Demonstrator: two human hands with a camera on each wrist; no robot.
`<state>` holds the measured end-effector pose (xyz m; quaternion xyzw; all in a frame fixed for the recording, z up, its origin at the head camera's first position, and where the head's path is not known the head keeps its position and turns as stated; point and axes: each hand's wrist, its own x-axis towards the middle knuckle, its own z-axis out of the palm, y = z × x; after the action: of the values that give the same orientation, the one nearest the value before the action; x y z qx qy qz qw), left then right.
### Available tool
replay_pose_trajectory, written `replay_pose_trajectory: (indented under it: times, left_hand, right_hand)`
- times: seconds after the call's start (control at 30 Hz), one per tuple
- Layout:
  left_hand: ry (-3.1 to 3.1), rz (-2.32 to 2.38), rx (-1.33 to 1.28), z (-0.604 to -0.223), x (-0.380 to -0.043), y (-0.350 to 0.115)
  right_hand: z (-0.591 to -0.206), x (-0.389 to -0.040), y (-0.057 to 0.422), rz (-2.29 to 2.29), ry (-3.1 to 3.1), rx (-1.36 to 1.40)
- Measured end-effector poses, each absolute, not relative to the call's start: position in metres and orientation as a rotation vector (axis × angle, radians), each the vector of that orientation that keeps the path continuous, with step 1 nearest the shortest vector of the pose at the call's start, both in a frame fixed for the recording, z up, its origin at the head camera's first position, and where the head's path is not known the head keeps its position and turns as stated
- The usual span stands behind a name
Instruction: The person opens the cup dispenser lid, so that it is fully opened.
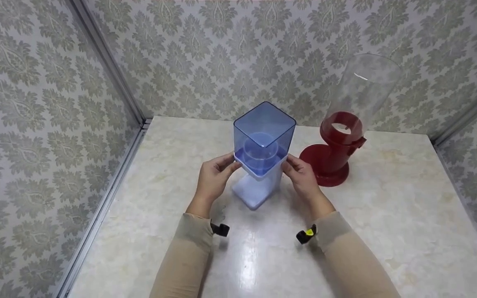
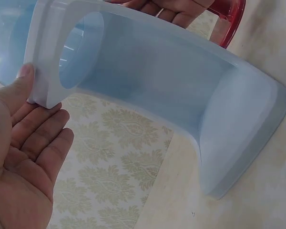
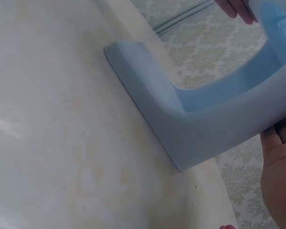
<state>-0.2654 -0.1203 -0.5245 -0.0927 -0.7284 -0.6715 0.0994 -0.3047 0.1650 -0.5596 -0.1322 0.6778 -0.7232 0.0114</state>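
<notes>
The clear blue square container [image 1: 242, 140] sits on the collar at the top of a pale blue stand [image 1: 253, 192], mid-bench, the stand's foot resting on the bench [image 1: 139, 215]; whether the container is locked into the collar, I cannot tell. The left hand [image 1: 214, 178] has its grip pinching one side of that collar, thumb against fingers; the right hand [image 1: 304, 178] pinches the opposite side. With the weight held high over a small foot, uneven pressure from the two hands could tip the stand, or an upward pull could part the container from it if loosely seated. Just beside the right hand is a red stand [image 1: 333, 161] bearing a tall clear cylinder [image 1: 358, 91]; an outward swing of that elbow or wrist could topple it.
</notes>
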Motion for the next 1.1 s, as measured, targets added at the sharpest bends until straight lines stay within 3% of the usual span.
replay_pose_trajectory:
  times: [0.57,0.83,1.1]
  left_hand:
    - [-2.168,-2.026,-0.399,-0.524,-0.249,-0.121]
    - [-2.05,-2.29,-0.724,-0.532,-0.273,-0.123]
    - [-2.129,-2.343,-0.888,-0.526,-0.31,-0.113]
  right_hand:
    - [-0.561,-0.303,0.17,-2.188,2.196,-0.283]
    - [-0.54,-0.281,0.155,-2.353,2.26,-0.633]
    - [-0.529,-0.271,0.132,-2.076,2.617,-0.571]
